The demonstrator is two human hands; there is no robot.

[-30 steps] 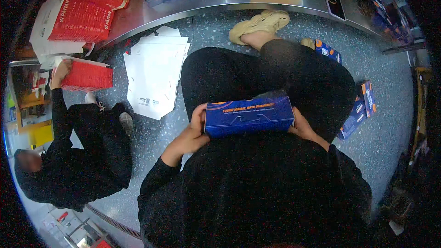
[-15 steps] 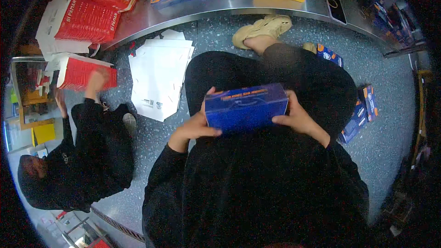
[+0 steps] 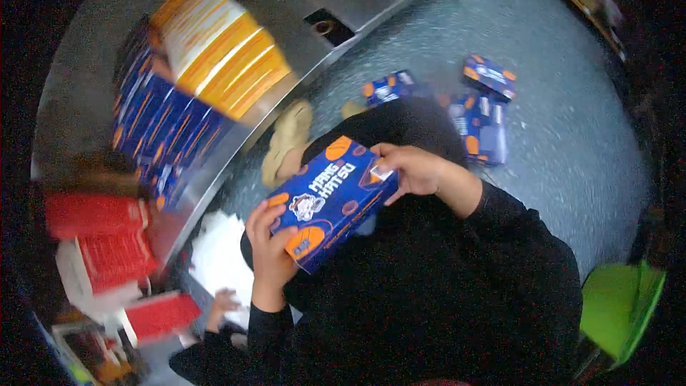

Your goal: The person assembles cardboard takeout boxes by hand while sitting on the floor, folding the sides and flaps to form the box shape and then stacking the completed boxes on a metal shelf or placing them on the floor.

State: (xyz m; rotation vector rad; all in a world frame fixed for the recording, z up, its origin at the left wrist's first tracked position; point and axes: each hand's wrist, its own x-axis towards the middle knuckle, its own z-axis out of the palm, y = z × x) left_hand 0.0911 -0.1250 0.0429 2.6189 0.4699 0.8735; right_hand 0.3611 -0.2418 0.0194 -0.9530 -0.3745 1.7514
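A blue cardboard box (image 3: 336,196) with orange patches and white lettering is held tilted above my lap. My left hand (image 3: 268,243) grips its lower-left end, fingers over the printed top face. At the other end my right hand (image 3: 418,171) clasps the corner, with the thumb along the front edge. The box looks folded into shape and closed. More blue boxes (image 3: 489,77) lie on the floor to the right, beyond my knee.
Yellow box stacks (image 3: 232,64) and blue box stacks (image 3: 168,118) stand on a metal table (image 3: 236,161). A phone (image 3: 329,27) lies there too. Red boxes (image 3: 107,243) and white flat cardboard (image 3: 218,250) are left, near a co-worker's hand (image 3: 223,307). A green chair (image 3: 618,307) stands right.
The view has swung to the right. Between my hands, the blue box has turned, and its printed face now shows instead of its plain side. The co-worker's hand is now near the white cardboard.
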